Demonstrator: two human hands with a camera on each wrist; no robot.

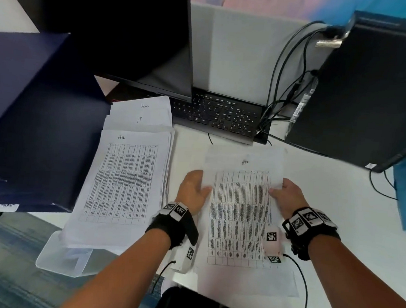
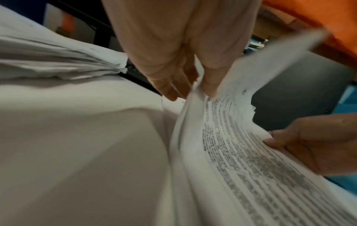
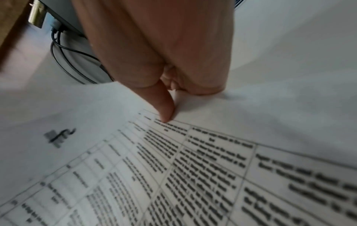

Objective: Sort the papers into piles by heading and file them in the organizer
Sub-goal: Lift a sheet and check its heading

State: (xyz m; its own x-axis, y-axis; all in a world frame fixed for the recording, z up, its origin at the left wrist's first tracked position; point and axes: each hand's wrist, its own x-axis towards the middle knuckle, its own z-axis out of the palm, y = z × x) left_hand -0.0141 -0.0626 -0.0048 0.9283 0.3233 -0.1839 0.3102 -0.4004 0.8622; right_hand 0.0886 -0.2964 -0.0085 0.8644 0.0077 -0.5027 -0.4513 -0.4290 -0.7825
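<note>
The step in hand is judged to be sorting: one printed table sheet (image 1: 240, 204) is lifted off the unsorted stack (image 1: 248, 279) at 6 o'clock on the white worktop (image 1: 327, 177) so that its handwritten heading can be read. The heading is too blurred to read here.

Left hand (image 1: 193, 189): it grips the sheet's left edge. The left wrist view shows the thumb on the printed face and the fingers (image 2: 170, 87) behind it, pinching the paper. Right hand (image 1: 288, 196): it grips the right edge. The right wrist view shows the thumb (image 3: 164, 105) pressed on the table's top corner, with the remaining fingers curled beneath the sheet. Both forearms extend forward from 6 o'clock, roughly parallel, wrists level.

Three sorted piles lie overlapped at 10 o'clock: the HR pile (image 1: 123, 179) nearest, the IT pile (image 1: 139, 121) behind it, and a third pile (image 1: 145, 105) whose heading is unclear. The dark blue organizer (image 1: 38, 123) stands at 9 o'clock, just beside these piles.

The next move calls for matching the heading to a pile, then carrying the sheet leftward flat and laying it squarely on top.
</note>
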